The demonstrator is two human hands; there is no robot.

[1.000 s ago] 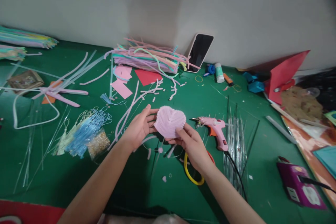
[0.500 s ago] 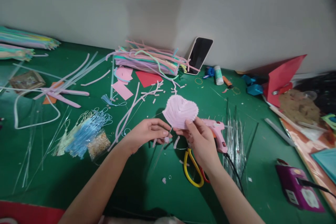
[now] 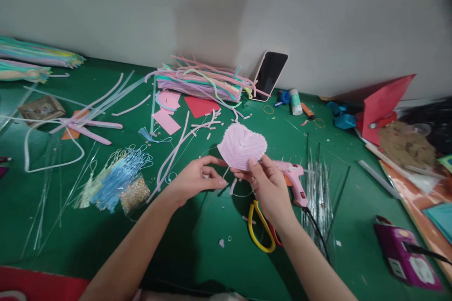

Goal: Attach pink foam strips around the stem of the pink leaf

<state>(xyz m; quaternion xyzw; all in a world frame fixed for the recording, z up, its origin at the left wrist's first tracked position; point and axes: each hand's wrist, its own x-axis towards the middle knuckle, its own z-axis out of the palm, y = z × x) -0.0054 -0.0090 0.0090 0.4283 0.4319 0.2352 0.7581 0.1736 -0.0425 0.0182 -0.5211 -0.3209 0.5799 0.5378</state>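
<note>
My right hand (image 3: 271, 188) holds a lilac pipe-cleaner heart (image 3: 242, 146), my thumb flat on its ribbed face and my other fingers tucked behind it. The heart is up off the table, by the fingertips of my left hand (image 3: 192, 178). Those left fingers are loosely curled, with a narrow gap between thumb and forefinger; a thin clear strand (image 3: 209, 200) runs down beside them, and I can't tell whether I have hold of it.

Just beyond my right hand lies the pink glue gun (image 3: 297, 181), its nozzle hidden from me. Below that wrist are scissors with a yellow loop (image 3: 250, 226) and a red one, partly covered. A tiny lilac heart (image 3: 221, 243) lies nearer me, on the green table (image 3: 353, 225).

Left of my hands are blue tassels (image 3: 118, 176) and a bag of gold beads (image 3: 134, 194); silvery strips (image 3: 318, 188) lie right of the glue gun. Farther out, pastel pipe cleaners (image 3: 201, 87) are heaped near a phone (image 3: 270, 75) leaning on the wall (image 3: 106, 9).
</note>
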